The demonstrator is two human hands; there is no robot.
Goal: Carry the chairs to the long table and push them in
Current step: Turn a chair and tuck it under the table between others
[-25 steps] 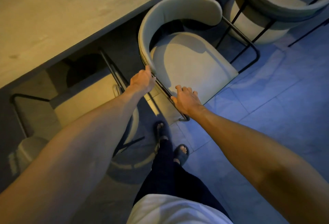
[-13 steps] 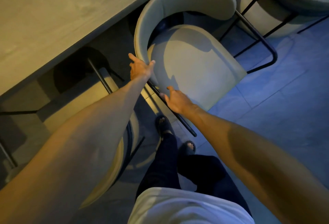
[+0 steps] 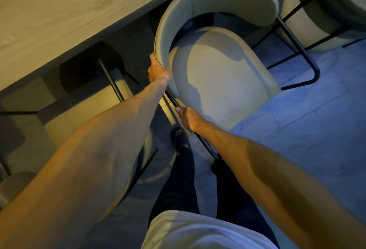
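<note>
A pale upholstered chair [image 3: 221, 74] with a curved backrest and thin black metal legs is tilted beside the long wooden table [image 3: 65, 9], its back toward the table edge. My left hand [image 3: 158, 69] grips the near end of the curved backrest. My right hand [image 3: 188, 117] is closed around the black frame bar under the seat's near edge. A second chair [image 3: 83, 108] stands pushed under the table at the left, partly hidden by my left arm.
Another pale chair [image 3: 324, 9] stands at the upper right, its black legs close to the held chair. My legs and sandalled foot [image 3: 179, 137] are right below the chair. Tiled floor [image 3: 309, 130] stretches to the right.
My left hand moved up and closed around the backrest end. My right hand went from resting on the seat edge to gripping the frame bar. The chair has risen and tilted.
</note>
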